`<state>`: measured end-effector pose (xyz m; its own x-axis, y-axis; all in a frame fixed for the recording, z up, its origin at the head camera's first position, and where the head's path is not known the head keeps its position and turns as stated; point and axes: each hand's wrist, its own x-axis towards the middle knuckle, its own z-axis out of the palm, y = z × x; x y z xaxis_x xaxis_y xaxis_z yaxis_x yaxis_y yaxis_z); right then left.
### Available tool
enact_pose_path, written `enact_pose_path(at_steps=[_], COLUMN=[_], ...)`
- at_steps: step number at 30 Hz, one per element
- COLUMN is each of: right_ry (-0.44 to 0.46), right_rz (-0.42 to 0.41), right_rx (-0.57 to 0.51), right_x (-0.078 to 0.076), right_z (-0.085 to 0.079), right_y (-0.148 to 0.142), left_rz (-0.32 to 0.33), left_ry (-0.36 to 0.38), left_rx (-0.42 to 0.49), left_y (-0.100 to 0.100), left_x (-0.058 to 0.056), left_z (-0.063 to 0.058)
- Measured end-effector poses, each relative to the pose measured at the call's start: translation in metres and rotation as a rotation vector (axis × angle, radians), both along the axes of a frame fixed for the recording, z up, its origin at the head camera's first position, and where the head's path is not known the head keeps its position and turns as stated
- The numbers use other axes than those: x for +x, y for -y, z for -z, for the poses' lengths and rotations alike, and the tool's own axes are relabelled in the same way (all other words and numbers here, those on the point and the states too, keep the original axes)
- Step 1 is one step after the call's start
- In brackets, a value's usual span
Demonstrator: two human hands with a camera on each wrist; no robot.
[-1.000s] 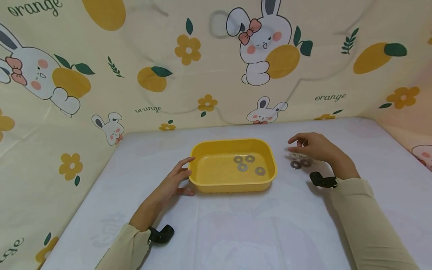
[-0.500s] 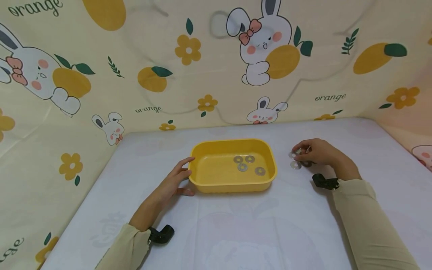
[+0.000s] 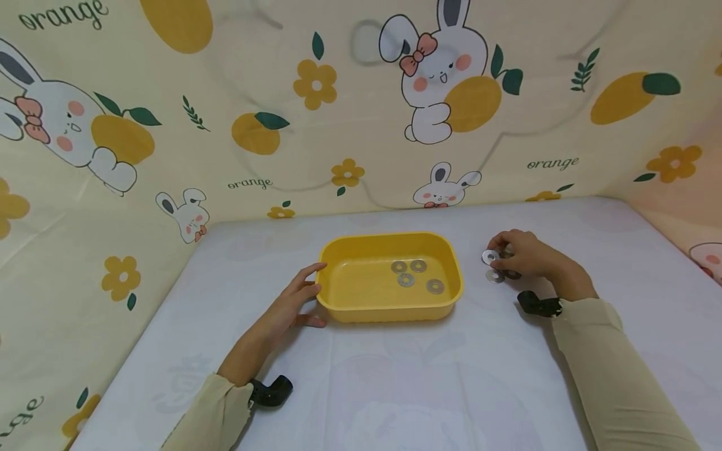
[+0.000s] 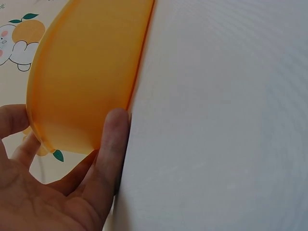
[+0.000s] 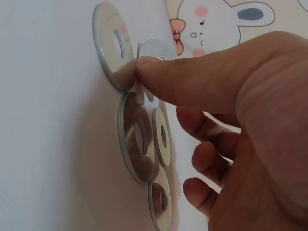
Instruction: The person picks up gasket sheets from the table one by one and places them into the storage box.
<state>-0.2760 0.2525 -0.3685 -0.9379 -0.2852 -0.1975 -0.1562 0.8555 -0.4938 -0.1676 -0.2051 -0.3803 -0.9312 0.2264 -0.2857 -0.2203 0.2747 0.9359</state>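
Observation:
A yellow plastic tray (image 3: 361, 313) stands on the white table, with several flat metal washers (image 3: 405, 280) inside toward its right half. My left hand (image 3: 290, 299) rests against its left end, fingertips at the rim and thumb low along the wall, as the left wrist view shows. Right of the tray, my right hand (image 3: 527, 254) is over a small group of washers and pinches one washer (image 3: 489, 257) between thumb and forefinger. The right wrist view shows the thumb tip over that washer (image 5: 155, 47), the other fingers loosely curled, and a nearer washer (image 5: 113, 53) lying beside it.
More loose washers (image 5: 137, 139) lie under my right palm, some overlapping. A cream cloth (image 3: 350, 125) printed with rabbits and oranges rises behind the table and along both sides. A black wrist camera (image 3: 538, 304) sits below my right wrist.
My right hand has come down from above the loose washers and closed its thumb and forefinger on one. My left hand and the tray have stayed in place.

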Motion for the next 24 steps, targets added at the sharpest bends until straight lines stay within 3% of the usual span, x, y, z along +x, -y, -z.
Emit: enact_pose_path(at_steps=[7,12,24], right_ry=[0.048,0.048,0.045], right_rz=[0.015,0.021,-0.057], right_rx=[-0.103,-0.121,-0.006], right_x=[0.0007,-0.0003,0.0007], right_z=[0.0022,0.0049,-0.0005], right_y=[-0.0010,-0.0021,-0.0029], left_rz=[-0.013,-0.025,-0.014], left_ry=[0.009,0.000,-0.011], left_rx=[-0.021,0.006,0.015], left_y=[0.0003,-0.0006,-0.0009], left_x=[0.0002,-0.0007,-0.0024], left_z=[0.0006,0.0002,0.0031])
